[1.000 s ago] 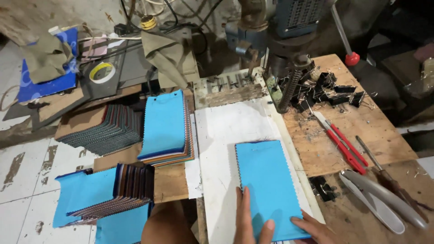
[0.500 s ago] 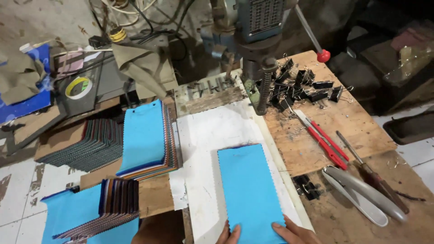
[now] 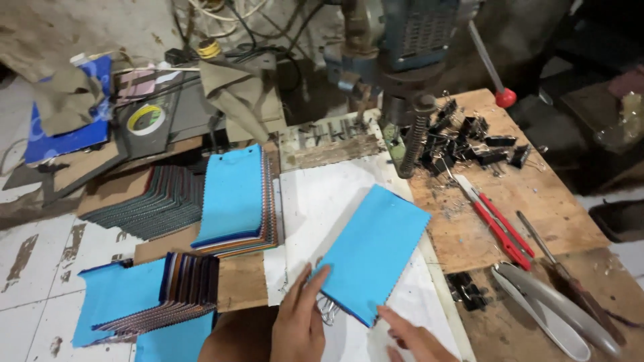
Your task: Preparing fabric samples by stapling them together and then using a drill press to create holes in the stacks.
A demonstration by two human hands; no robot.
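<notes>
**Blue swatch stack turned askew on the white sheet**

Blue fabric tops the swatch stack that both hands work at; it lies tilted on the white sheet in the middle of the bench, one corner pointing towards the drill press. The left hand rests on the stack's near-left edge, fingers stretched out together and flat on the cloth, with wire binder clips just beside the fingertips. The right hand touches the near corner with its fingers extended and slightly apart; neither hand is closed around the stack.

Left of the sheet stands a taller pile of swatches, blue on top with many-coloured edges showing beneath. Further left a fanned row of dark swatches lies on brown board, and nearer the person another fanned bundle sits between blue covers.

No bin or tray holds the loose pieces: a heap of black binder clips lies bare on the wooden board at the foot of the drill press. Red-handled pliers, a screwdriver and grey shears lie on the right. A roll of tape rests at the back left.
</notes>
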